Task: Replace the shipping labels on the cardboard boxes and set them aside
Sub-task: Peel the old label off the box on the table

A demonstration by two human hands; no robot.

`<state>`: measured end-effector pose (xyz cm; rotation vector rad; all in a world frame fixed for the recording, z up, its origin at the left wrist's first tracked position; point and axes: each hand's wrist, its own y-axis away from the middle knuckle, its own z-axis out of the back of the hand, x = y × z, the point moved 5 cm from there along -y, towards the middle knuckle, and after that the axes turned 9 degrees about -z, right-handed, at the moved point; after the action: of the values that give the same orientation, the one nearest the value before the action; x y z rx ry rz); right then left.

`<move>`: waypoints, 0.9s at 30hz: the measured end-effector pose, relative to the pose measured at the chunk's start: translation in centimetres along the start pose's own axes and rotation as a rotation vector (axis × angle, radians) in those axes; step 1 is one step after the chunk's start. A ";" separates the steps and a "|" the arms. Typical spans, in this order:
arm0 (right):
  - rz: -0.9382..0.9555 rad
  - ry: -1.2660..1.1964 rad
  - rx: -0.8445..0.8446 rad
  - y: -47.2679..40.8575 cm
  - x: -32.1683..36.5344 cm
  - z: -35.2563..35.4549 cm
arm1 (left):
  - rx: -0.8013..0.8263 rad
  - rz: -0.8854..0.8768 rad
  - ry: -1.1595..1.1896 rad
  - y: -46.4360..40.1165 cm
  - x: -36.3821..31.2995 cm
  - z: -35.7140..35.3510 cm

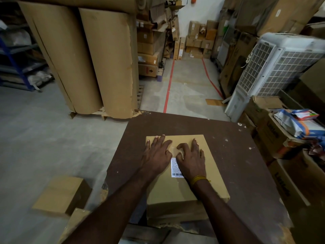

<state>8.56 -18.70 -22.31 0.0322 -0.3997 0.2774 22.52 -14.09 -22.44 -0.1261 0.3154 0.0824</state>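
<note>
We are working at the brown counter (228, 164), where the cardboard box (207, 184) is lying flat near the middle, its near end reaching toward the counter's near edge. Our left hand (156, 154) is resting on the box top toward its far left corner, fingers spread and flat, steadying it. Our right hand (191, 159) is lying just beside it, fingers curled and fingertips digging at the top edge of the white shipping label (175, 170); we are judging this to be the start of peeling.

From here the label could be tearing into strips, or lifting the box's paper skin, if we are pulling too fast. The box could also be sliding if the left hand eases off.

Our right hand is covering much of the label, so we cannot tell whether any corner is lifted. The printed text is too small to read.
</note>
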 end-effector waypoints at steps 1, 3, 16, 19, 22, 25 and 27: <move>0.003 -0.019 -0.013 0.0 0.0 0.1 | 0.002 -0.001 0.002 0.0 -0.1 0.0; 0.009 -0.042 -0.027 0.0 -0.1 0.1 | -0.002 -0.004 0.001 0.0 -0.2 0.1; 0.021 0.014 0.000 -0.2 0.0 -0.2 | 0.000 -0.002 0.007 0.0 0.1 0.0; 0.016 0.004 -0.008 -0.2 -0.1 -0.2 | -0.001 0.003 0.000 0.0 0.1 -0.1; 0.021 0.004 0.000 -0.3 -0.1 -0.3 | -0.012 0.009 -0.002 0.0 0.0 0.0; 0.023 0.021 0.015 -0.3 -0.1 -0.3 | -0.011 0.005 0.001 0.0 0.0 0.1; 0.017 0.015 0.011 -0.3 -0.1 -0.3 | -0.010 0.004 0.001 -0.1 0.0 0.1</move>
<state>8.64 -18.96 -22.60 0.0377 -0.3835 0.2969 22.57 -14.13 -22.38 -0.1355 0.3159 0.0876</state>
